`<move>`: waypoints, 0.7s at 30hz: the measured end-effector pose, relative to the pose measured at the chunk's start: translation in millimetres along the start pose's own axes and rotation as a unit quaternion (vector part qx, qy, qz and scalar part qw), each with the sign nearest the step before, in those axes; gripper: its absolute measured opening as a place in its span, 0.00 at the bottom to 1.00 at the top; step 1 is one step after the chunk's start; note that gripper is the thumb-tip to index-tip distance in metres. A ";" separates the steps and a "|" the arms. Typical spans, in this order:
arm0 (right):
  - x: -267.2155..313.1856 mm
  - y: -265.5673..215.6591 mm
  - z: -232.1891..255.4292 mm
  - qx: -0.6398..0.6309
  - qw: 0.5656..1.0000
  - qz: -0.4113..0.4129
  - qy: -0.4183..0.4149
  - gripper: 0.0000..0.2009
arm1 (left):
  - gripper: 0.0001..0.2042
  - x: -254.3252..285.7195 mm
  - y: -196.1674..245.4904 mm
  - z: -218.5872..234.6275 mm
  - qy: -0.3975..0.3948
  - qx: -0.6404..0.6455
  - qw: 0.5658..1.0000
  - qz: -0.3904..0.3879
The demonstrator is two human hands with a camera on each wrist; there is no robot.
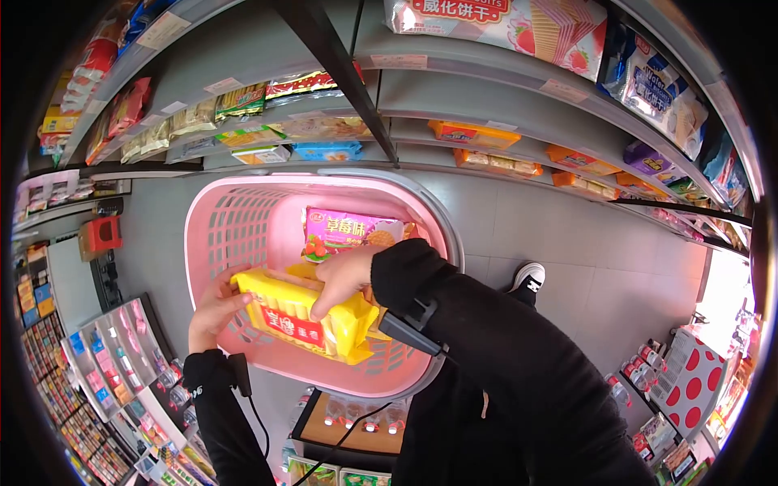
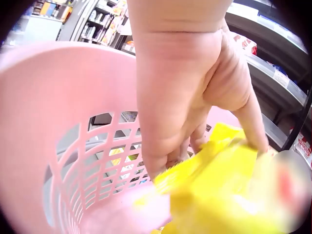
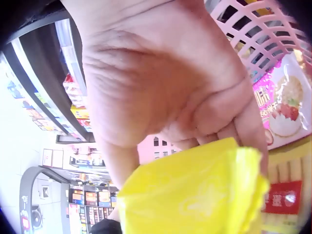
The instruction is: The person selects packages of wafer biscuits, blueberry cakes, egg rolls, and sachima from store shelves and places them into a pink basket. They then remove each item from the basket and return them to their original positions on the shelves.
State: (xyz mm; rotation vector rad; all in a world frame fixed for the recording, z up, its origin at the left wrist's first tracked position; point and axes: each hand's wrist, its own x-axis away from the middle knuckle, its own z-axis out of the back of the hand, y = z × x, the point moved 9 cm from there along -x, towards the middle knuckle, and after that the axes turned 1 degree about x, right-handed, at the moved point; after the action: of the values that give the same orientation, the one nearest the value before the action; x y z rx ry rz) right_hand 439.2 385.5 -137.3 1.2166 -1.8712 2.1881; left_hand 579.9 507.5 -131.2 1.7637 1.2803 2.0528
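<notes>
Yellow plastic-wrapped oblong packet with a red label (image 1: pixel 304 314) sits across the open mouth of a pink plastic basket with slotted walls (image 1: pixel 292 371), between the person's two hands. Key relation: the packet's long axis. In the head view it runs left to right, the right end dipping lower in the frame, roughly along the basket's longer side.

Left hand (image 1: pixel 217 312) is at the packet's left end: thumb on the labelled face, other fingers round behind, gripping. Right hand (image 1: pixel 348 279) comes over the upper edge, right of the middle; its fingers grasp too, thumb on one side and the others opposite, as the right wrist view shows. Neither hand is nearer, since both touch; the left has the end, the right more of the body.

Inside the basket, beyond the packet on the shelf side, lies a flat purple-and-pink strawberry biscuit packet (image 1: pixel 356 227). A second yellow packet with a red label (image 3: pixel 285 195) lies beside it, mostly hidden from above.

My judgement: the next move turns on how that tilted axis lines up with the basket floor. Clearance beneath the held packet: cannot tell.
</notes>
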 end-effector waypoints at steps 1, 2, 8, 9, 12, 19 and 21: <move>1.0 -3.4 -1.9 -0.030 0.999 0.024 -0.004 0.30 | 0.30 2.2 -2.2 5.4 0.001 0.000 1.000 0.000; 1.0 -4.5 -2.4 -0.030 0.999 0.024 -0.003 0.30 | 0.30 6.0 -4.0 9.4 -0.012 0.043 0.999 -0.012; 29.9 -29.9 18.1 0.011 0.992 0.098 0.084 0.30 | 0.28 29.7 -3.8 24.6 0.016 0.123 0.988 -0.097; 38.5 -32.3 21.7 0.019 0.990 0.094 0.105 0.30 | 0.28 32.5 -5.4 29.5 0.052 0.117 0.987 -0.096; 63.1 -41.6 17.2 -0.025 0.992 0.122 0.020 0.31 | 0.26 33.9 -8.7 31.9 0.068 0.144 0.982 -0.102; 170.8 -13.8 33.3 -0.480 0.807 0.341 0.045 0.28 | 0.24 49.6 36.8 -34.1 0.135 0.252 0.941 -0.182; 218.5 6.6 36.8 -0.483 0.790 0.362 0.109 0.30 | 0.23 51.9 55.2 -77.6 0.132 0.230 0.943 -0.199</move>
State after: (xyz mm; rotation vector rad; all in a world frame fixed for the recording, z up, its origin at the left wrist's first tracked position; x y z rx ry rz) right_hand 303.5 253.2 -22.4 0.0334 -2.9766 0.9656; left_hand 519.3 465.7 -51.6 1.2329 2.1379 1.8995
